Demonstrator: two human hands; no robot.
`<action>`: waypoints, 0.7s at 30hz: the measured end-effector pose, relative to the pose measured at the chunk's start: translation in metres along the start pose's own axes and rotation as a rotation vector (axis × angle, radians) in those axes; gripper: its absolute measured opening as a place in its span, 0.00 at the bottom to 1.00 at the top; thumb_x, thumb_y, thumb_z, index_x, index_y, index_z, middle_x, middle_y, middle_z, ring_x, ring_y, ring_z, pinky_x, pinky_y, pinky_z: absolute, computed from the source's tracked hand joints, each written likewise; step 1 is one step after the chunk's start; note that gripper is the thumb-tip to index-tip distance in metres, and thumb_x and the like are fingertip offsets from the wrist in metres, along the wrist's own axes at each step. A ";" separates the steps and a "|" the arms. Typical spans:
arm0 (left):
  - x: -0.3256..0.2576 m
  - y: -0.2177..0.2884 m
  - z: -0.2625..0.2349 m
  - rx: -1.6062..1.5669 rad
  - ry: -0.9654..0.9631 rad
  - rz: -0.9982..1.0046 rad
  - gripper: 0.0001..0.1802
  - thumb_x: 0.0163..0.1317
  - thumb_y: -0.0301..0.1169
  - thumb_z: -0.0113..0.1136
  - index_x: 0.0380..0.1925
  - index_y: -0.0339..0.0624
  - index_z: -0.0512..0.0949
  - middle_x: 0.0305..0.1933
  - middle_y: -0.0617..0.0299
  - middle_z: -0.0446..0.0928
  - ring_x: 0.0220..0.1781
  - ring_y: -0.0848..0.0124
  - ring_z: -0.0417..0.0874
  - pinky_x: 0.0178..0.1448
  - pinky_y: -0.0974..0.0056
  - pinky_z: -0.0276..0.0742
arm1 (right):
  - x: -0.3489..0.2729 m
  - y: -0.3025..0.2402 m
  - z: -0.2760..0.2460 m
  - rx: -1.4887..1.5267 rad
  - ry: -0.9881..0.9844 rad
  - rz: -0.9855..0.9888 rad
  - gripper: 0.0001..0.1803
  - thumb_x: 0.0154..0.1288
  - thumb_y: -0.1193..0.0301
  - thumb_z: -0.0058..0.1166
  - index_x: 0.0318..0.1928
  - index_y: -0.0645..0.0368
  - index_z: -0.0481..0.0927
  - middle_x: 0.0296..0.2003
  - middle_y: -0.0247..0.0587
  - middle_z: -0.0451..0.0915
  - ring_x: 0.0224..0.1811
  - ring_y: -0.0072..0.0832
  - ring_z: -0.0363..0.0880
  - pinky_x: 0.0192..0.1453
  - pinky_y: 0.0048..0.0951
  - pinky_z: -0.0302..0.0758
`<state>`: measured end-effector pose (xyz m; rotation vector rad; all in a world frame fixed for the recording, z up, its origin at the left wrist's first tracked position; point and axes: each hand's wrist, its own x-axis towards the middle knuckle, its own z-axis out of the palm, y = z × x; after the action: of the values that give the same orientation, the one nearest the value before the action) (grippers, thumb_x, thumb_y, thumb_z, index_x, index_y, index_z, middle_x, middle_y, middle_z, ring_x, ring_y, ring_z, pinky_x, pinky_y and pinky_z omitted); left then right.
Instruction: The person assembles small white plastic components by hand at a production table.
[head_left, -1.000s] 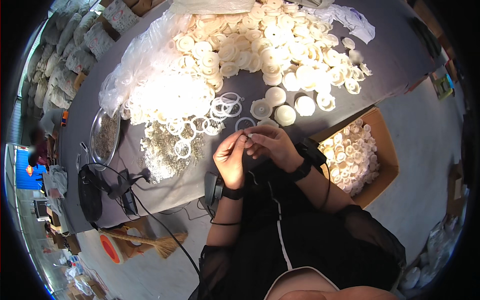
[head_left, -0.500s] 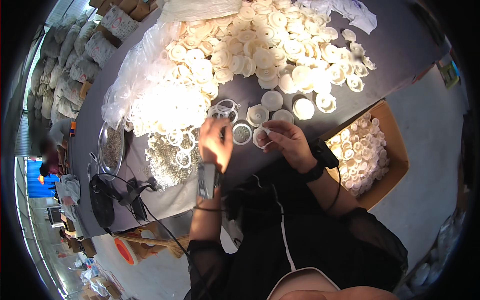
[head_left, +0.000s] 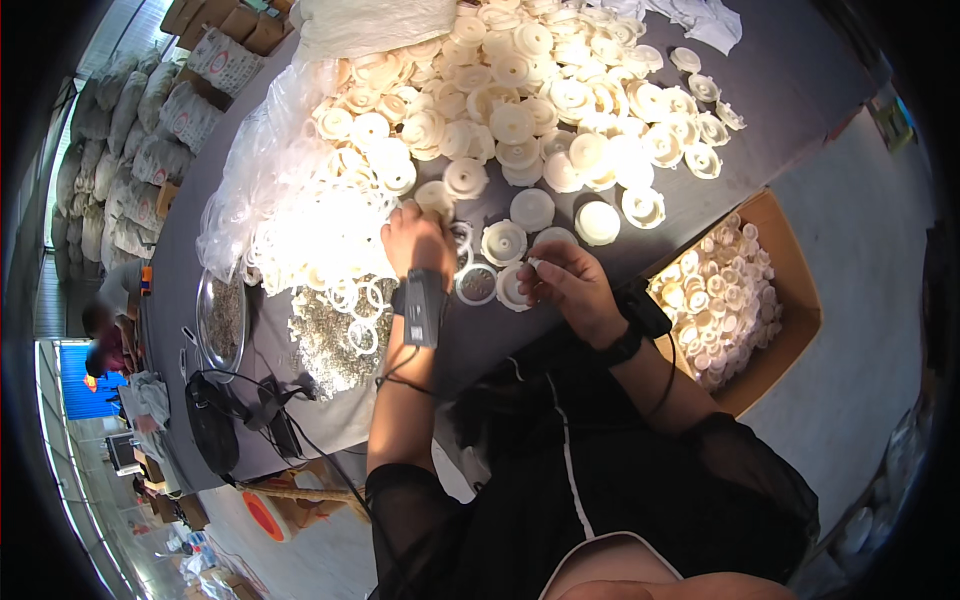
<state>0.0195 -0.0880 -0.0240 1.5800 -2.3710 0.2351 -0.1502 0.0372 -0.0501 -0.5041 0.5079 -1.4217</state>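
Observation:
My left hand [head_left: 415, 240] reaches to the edge of the bright pile of white plastic rings [head_left: 310, 220], just below a cream round plastic disc [head_left: 435, 198]. Its fingers bend downward and their tips are hidden. My right hand [head_left: 568, 285] is closed, thumb and fingers pinching a small white piece [head_left: 535, 263] that is mostly covered. Partly behind those fingers is a white disc [head_left: 511, 288] on the table. A loose ring [head_left: 476, 284] lies to its left, and a ribbed disc [head_left: 503, 243] lies just beyond.
A large heap of cream discs [head_left: 510, 124] covers the far table. Small glinting parts [head_left: 340, 345] lie left, beside a metal tray [head_left: 238, 325]. A cardboard box [head_left: 795, 320] of small white parts stands right. Cables and a black pouch [head_left: 208, 420] lie front left.
My left hand has moved away from me and slightly left, from beside the loose rings to the pile's edge. My right hand has barely moved. The view has shifted a little.

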 end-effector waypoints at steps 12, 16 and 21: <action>0.017 0.008 -0.008 -0.198 -0.157 0.055 0.26 0.47 0.39 0.62 0.48 0.42 0.73 0.48 0.55 0.74 0.56 0.57 0.69 0.57 0.52 0.60 | 0.001 0.003 -0.001 -0.080 0.069 -0.064 0.12 0.65 0.75 0.45 0.49 0.58 0.71 0.40 0.42 0.78 0.39 0.27 0.78 0.40 0.26 0.76; 0.010 0.016 -0.019 -0.260 0.026 0.018 0.25 0.47 0.35 0.62 0.48 0.43 0.73 0.48 0.57 0.74 0.55 0.58 0.69 0.57 0.53 0.60 | 0.001 -0.005 -0.001 -0.125 0.074 -0.098 0.11 0.65 0.77 0.44 0.48 0.58 0.71 0.40 0.42 0.78 0.39 0.26 0.77 0.40 0.25 0.75; -0.006 0.012 -0.025 -0.631 0.359 0.049 0.21 0.49 0.24 0.59 0.47 0.39 0.73 0.47 0.51 0.74 0.52 0.57 0.71 0.58 0.58 0.63 | 0.014 -0.008 0.017 -0.248 -0.001 -0.206 0.12 0.63 0.79 0.47 0.47 0.61 0.70 0.40 0.43 0.78 0.40 0.27 0.78 0.40 0.26 0.75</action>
<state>0.0144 -0.0708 -0.0019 1.0765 -1.9374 -0.1932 -0.1450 0.0228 -0.0323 -0.7743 0.6507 -1.5628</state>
